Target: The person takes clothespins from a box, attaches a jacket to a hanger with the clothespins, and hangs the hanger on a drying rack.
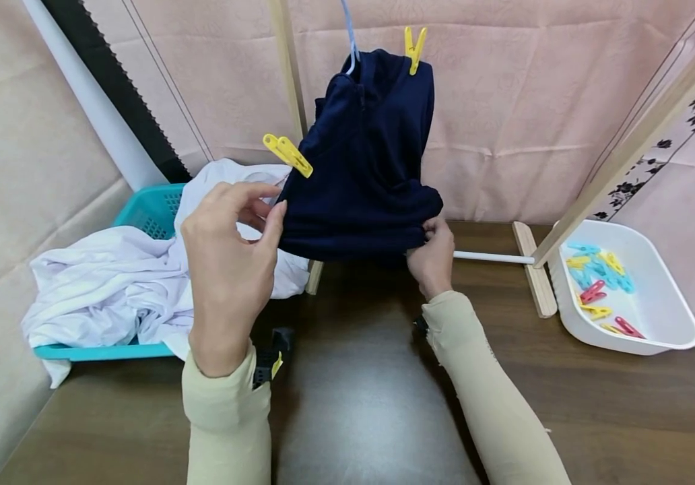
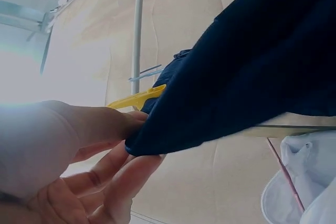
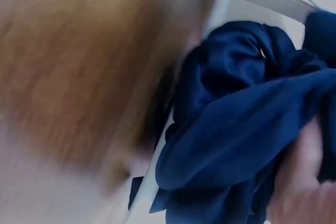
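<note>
A navy blue garment [image 1: 372, 148] hangs from a light blue hanger [image 1: 349, 27] in the head view. One yellow clothespin [image 1: 289, 155] is on its left edge and another yellow clothespin [image 1: 415, 51] at its upper right. My left hand [image 1: 226, 263] pinches the garment's left edge just below the lower clothespin; the left wrist view shows thumb and fingers on either side of the cloth. At the lower right corner, my right hand [image 1: 432, 259] grips the bunched hem. Folds of cloth hide part of those fingers in the right wrist view.
To the left, a teal basket [image 1: 152, 202] holds white cloth [image 1: 117, 283] that spills over its rim. A white tub [image 1: 665, 296] with several coloured clothespins stands at the right. Near it are a wooden post [image 1: 617, 162], its foot [image 1: 535, 276] and a white rod [image 1: 493, 256].
</note>
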A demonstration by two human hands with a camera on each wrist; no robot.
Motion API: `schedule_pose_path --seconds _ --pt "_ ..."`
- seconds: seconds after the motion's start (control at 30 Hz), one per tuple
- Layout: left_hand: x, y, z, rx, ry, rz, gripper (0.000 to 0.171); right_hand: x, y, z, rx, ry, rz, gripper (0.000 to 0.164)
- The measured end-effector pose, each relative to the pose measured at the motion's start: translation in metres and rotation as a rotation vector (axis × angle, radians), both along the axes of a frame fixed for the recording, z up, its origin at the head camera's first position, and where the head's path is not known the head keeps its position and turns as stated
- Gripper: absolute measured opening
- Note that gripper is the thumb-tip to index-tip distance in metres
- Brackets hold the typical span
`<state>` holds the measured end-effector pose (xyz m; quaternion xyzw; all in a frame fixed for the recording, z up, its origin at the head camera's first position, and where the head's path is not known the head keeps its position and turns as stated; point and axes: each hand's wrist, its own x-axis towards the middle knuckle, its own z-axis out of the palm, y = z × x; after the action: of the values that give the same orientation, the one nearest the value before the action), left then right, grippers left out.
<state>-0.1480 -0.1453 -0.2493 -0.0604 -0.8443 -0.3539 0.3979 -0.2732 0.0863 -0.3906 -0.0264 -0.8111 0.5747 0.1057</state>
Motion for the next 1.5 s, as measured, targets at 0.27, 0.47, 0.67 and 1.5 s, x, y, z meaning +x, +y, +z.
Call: schedule_pose_path --seconds 0.27,0.47,0.67,1.5 --pt "-0.005 -0.001 -0.003 0.007 -0.032 0.050 0.021 -0.005 -0.003 -0.014 0.448 -0.083 0.585 0.077" --pt "-0.003 -0.005 -0.001 0.016 -0.110 0.080 0.024 0.002 0.013 0.011 0.556 -0.126 0.619 0.073" --pt "0.000 -0.008 0.002 0.025 -0.152 0.067 0.025 0.013 0.040 0.035 0.671 -0.191 0.563 0.045" --pt "0.006 -0.012 0.004 0.011 -0.221 0.014 0.028 -0.001 0.036 0.004 0.762 -0.192 0.569 0.065"
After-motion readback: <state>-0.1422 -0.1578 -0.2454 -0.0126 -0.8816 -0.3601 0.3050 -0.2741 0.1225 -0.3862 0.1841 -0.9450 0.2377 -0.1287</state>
